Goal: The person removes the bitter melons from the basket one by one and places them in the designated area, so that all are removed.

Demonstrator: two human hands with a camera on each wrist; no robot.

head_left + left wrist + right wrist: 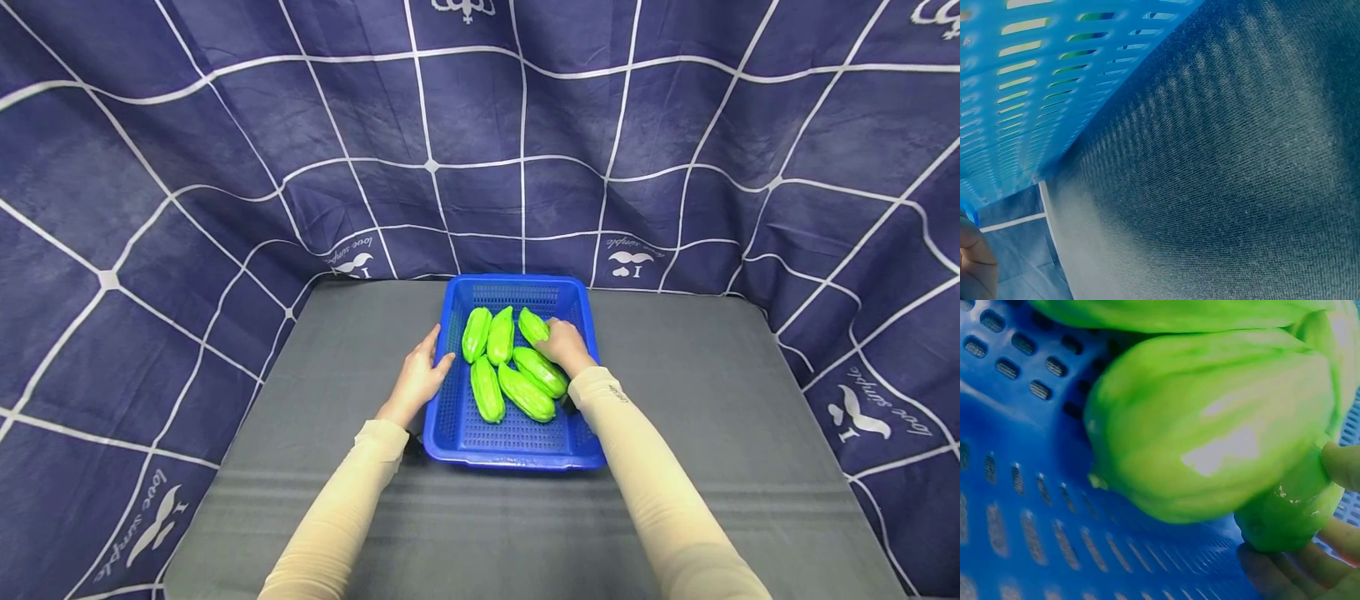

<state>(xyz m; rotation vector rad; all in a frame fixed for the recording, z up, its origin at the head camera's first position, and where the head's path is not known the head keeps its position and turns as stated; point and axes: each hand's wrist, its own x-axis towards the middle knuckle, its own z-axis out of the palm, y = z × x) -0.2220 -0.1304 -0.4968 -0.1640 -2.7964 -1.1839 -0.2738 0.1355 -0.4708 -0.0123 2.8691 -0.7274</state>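
Note:
A blue perforated plastic basket [517,459] holds several glossy green papayas, lightly ridged and lying on its floor. My right hand [564,343] reaches in over the right side and grips the papaya [534,327] at the back right. In the right wrist view, thumb and fingers sit on either side of that papaya [1291,519], partly hidden behind a larger papaya [1210,425] in front. My left hand [420,375] is at the basket's left side, fingers extended along the outer wall and thumb over the rim. In the left wrist view, its fingers show at the lower left corner, near the wall [1035,125].
The basket stands on a grey cloth-covered table [315,400], toward the back. A navy curtain [480,108] with a white grid hangs behind and along both sides. Two papayas [489,333] lie side by side at the basket's back left.

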